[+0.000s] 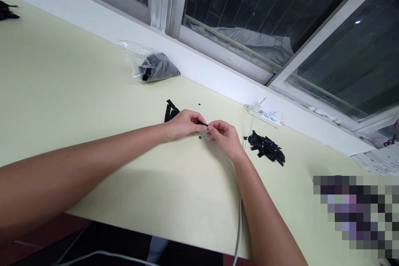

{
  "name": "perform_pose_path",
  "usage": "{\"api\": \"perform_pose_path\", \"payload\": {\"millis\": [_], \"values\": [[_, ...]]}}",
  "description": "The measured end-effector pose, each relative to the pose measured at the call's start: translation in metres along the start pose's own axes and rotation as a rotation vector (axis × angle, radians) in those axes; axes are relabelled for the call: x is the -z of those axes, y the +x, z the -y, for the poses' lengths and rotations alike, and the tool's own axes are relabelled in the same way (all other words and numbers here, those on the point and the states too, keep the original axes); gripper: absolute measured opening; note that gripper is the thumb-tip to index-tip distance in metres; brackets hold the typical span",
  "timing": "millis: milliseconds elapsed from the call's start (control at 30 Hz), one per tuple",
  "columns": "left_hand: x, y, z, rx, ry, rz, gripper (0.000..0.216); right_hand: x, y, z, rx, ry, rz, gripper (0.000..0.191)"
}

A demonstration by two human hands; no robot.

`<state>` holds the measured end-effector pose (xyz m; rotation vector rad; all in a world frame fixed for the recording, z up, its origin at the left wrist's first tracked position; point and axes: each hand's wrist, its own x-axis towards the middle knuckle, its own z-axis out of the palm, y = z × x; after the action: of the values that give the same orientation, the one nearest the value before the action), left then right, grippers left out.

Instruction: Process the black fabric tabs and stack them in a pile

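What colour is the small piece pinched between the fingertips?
Black: the small piece between left hand and right hand shows best in the head view.

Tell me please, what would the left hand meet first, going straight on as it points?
Most likely the right hand, which faces the left hand across the black strip held between them; whether the two hands touch is hard to tell.

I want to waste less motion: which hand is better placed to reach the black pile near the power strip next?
Probably your right hand: it is nearer the black pile, while your left hand is farther away. Both hold a small black piece.
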<state>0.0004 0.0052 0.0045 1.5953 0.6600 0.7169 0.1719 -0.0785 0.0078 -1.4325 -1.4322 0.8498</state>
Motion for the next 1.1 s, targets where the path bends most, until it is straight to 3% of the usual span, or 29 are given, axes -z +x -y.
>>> {"api": "perform_pose_path", "payload": {"millis": [333, 600, 867, 1100], "values": [[-0.0010, -0.0009, -0.0007, -0.061, 0.031, -0.034, 0.022, 0.0005, 0.0013, 0.0011, 0.011, 0.068, 0.022, 0.026], [-0.0042, -0.0026, -0.0042, -0.073, 0.017, -0.070, 0.017, 0.0014, 0.0017, -0.0024, 0.100, -0.086, -0.011, 0.022], [-0.0060, -0.0031, -0.0063, -0.067, -0.007, -0.088, 0.012, -0.0012, 0.0020, -0.0017, 0.081, -0.074, -0.032, 0.025], [-0.0059, -0.0002, 0.0019, -0.202, 0.082, -0.143, 0.011, -0.0031, 0.0023, 0.0002, 0.065, 0.009, -0.039, 0.027]]}}
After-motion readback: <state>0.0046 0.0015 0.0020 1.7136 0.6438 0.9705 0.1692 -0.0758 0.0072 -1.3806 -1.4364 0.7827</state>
